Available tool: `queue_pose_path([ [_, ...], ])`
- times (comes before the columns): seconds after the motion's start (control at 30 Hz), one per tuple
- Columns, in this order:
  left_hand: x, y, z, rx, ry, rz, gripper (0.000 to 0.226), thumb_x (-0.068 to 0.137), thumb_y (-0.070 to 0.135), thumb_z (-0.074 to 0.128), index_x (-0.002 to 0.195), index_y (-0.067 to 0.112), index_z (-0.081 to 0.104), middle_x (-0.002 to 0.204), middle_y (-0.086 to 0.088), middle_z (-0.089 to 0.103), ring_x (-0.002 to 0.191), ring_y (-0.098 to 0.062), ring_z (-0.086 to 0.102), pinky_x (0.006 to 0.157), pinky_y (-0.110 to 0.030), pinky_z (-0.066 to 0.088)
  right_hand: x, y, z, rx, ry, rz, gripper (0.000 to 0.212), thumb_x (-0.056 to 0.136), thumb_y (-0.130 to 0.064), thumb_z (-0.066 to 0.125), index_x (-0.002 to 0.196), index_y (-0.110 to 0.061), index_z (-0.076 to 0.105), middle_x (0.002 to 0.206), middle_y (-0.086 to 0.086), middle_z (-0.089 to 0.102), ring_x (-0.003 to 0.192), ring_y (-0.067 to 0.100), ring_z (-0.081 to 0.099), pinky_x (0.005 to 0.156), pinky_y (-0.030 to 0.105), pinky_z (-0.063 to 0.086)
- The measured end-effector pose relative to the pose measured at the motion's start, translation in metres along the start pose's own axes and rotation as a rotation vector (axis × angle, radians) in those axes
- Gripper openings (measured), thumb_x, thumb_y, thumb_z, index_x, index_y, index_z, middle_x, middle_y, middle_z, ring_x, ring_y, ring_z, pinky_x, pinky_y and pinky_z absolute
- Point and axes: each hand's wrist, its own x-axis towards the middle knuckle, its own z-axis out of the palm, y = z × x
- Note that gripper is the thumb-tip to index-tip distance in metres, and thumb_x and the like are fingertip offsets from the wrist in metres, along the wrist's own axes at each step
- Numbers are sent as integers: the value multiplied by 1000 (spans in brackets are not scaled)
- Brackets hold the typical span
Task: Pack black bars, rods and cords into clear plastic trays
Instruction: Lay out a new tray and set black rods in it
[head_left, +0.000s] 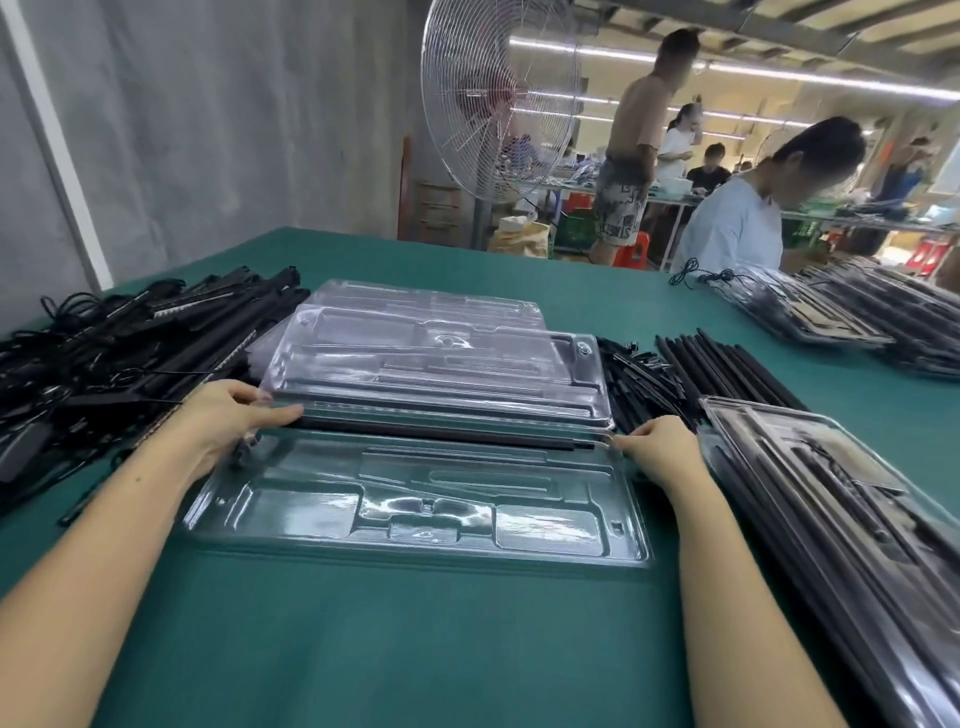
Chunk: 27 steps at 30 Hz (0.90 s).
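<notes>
Clear glossy moulded tray on green cloth surface. Left hand and right hand grips pinch the ends of a slim black bar.

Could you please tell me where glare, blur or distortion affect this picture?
Head view: glare patches on the empty clear tray; wide-angle distortion stretches the forearms; packed trays at right smear toward the corner; black bar between left hand and right hand is fairly sharp.
</notes>
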Motion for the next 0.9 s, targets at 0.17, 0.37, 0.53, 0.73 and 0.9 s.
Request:
queue_pose_path([
  [0.17, 0, 0, 6, 29, 25, 19, 48, 40, 28, 84, 80, 14, 62, 89, -1, 63, 86, -20, 59, 82, -35, 44, -1, -11, -7, -31, 215, 25, 13, 82, -5, 55, 72, 0, 50, 69, 16, 55, 57, 22, 47, 47, 24, 32],
  [0.37, 0, 3, 28, 9, 53, 75, 31, 58, 18, 86, 74, 14, 59, 82, 4, 61, 75, -13, 56, 59, -25, 39, -20, -58, -40, -123, 424, -161, 14, 85, -5, 51, 94, 5, 54, 85, 21, 58, 72, 32, 53, 61, 33, 44],
  [0.53, 1, -2, 41, 54, 104, 112, 36, 63, 19, 87, 84, 11, 58, 95, -9, 62, 90, -24, 58, 85, -40, 47, -45, -77, -66, -63, -14, -330, 7, 79, -4, 69, 76, -7, 64, 74, 10, 69, 58, 14, 65, 44, 18, 46],
  [0.73, 3, -8, 42, 25, 109, 109, 46, 61, 20, 88, 95, 9, 59, 91, -6, 63, 84, -20, 57, 68, -31, 46, -44, -65, -35, -66, -489, -295, 8, 77, 3, 71, 78, -4, 66, 61, 2, 66, 53, 8, 58, 47, 17, 47],
  [0.9, 2, -9, 44, 21, 121, 119, 45, 62, 20, 88, 94, 9, 58, 76, -1, 60, 65, -11, 52, 52, -22, 38, -36, -54, -23, -60, -534, -234, 9, 79, 4, 69, 77, -3, 63, 65, 7, 64, 53, 11, 58, 48, 18, 49],
])
